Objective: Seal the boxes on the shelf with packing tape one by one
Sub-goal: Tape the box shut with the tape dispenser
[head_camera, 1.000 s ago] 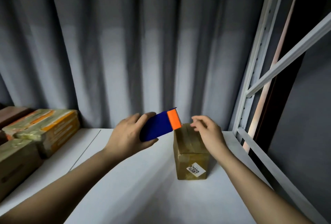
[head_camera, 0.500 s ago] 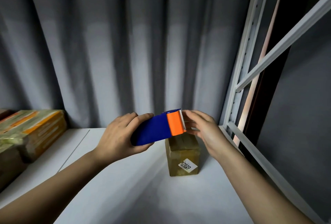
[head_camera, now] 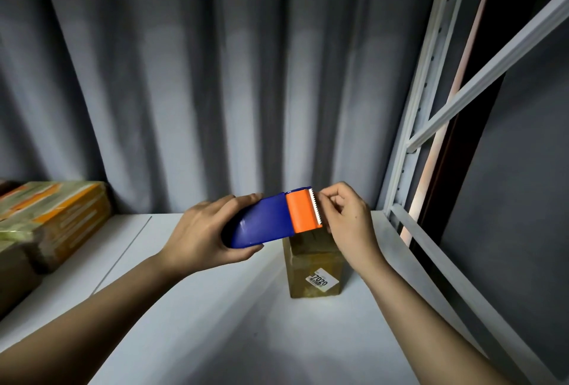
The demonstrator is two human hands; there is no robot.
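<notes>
A pleated grey curtain [head_camera: 191,83] hangs behind, with a dark wall [head_camera: 508,200] at the right.

Both forearms bare, extended forward over the shelf from the near edge. Left hand [head_camera: 200,237]: back of hand upward, fingers and thumb curled round the blue body of the tape dispenser [head_camera: 271,221], holding it raised and angled up to the right. Right hand [head_camera: 348,218]: wrist bent, fingers curled inward, fingertips [head_camera: 323,200] pinched at the dispenser's serrated orange end. Whether tape lies in that pinch cannot be determined. The hands are separated only by the dispenser.
</notes>
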